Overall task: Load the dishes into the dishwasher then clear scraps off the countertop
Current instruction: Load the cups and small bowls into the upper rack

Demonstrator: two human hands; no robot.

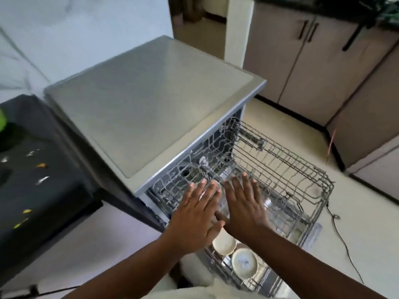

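Note:
A grey dishwasher [151, 100] stands open with its upper wire rack [302, 169] pulled out. My left hand [196, 214] and my right hand [244, 203] hover side by side over the rack's near left part, fingers straight and spread. Between them shows a clear glass [220, 201], blurred; whether either palm touches it I cannot tell. Below, in the lower rack, two cream bowls [223, 242] [244, 263] sit upside down. On the black countertop [43, 201] at left lie several small yellow and white scraps [42, 180].
Beige cabinets [313, 67] line the back and right. A black cable [345, 240] runs over the pale floor right of the dishwasher. A green object [3, 121] sits at the countertop's far left edge. A doorway opens behind the machine.

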